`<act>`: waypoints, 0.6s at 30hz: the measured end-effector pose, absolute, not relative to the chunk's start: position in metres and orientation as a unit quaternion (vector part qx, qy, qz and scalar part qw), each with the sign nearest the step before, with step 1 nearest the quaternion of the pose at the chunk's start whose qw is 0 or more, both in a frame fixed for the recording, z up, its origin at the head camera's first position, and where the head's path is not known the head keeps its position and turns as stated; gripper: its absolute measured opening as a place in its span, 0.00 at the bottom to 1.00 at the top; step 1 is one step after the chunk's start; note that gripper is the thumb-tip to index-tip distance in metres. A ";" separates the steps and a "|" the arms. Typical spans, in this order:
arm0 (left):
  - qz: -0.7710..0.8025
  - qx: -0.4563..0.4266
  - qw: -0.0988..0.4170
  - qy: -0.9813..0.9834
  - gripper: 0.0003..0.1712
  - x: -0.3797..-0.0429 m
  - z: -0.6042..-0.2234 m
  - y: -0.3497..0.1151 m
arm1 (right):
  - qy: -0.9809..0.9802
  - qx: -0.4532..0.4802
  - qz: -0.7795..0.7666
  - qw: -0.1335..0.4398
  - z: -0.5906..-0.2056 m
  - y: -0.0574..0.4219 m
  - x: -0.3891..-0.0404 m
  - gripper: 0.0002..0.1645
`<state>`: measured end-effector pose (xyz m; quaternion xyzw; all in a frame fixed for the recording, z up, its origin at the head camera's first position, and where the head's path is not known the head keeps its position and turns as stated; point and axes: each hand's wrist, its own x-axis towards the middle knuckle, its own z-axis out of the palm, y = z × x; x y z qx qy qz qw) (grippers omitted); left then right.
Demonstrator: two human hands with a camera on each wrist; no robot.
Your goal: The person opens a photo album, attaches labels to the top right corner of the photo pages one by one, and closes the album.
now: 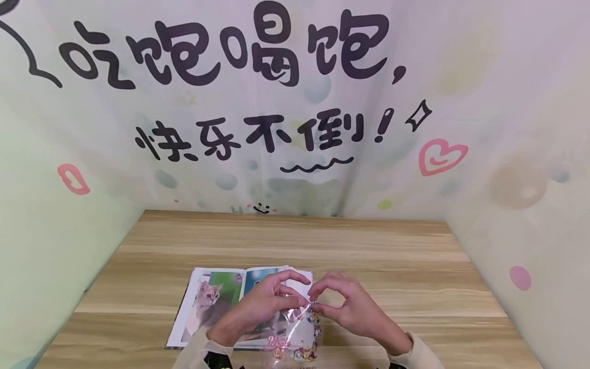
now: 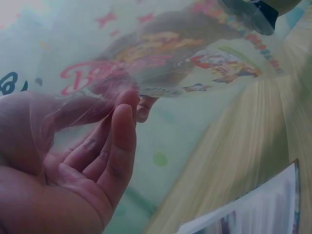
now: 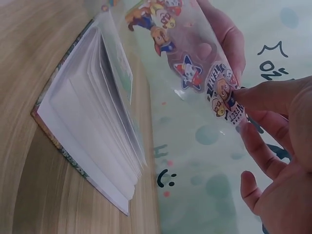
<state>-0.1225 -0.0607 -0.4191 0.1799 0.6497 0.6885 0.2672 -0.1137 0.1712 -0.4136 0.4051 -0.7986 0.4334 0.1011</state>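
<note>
A see-through sheet of cartoon dog stickers (image 1: 304, 353) hangs from both hands above an open picture book (image 1: 184, 328). My left hand (image 1: 272, 297) pinches the sheet's upper edge between thumb and fingers; part of the film drapes over the palm in the left wrist view. On the other side, my right hand (image 1: 352, 307) grips the corner with thumb and index finger, right at a badge-like sticker (image 3: 224, 95) with lettering. A star-shaped sticker (image 3: 187, 73) shows beside it. The left fingers appear behind the clear film in the right wrist view.
The book lies on a wood-grain table (image 1: 392, 256), a kitten photo (image 1: 209, 302) on its left page. Its right page is partly covered by the left hand and the sheet. Behind the table hangs a pale printed cloth (image 1: 276, 184) with large black characters.
</note>
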 end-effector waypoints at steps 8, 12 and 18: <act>0.680 0.170 0.260 0.664 0.24 -0.123 -0.421 -0.061 | -0.791 0.418 0.434 0.107 -0.419 0.170 -0.116 0.17; 0.677 0.169 0.260 0.667 0.23 -0.123 -0.421 -0.061 | -0.788 0.424 0.432 0.111 -0.421 0.170 -0.117 0.17; 0.673 0.171 0.260 0.671 0.24 -0.124 -0.424 -0.062 | -0.789 0.427 0.428 0.113 -0.421 0.169 -0.117 0.16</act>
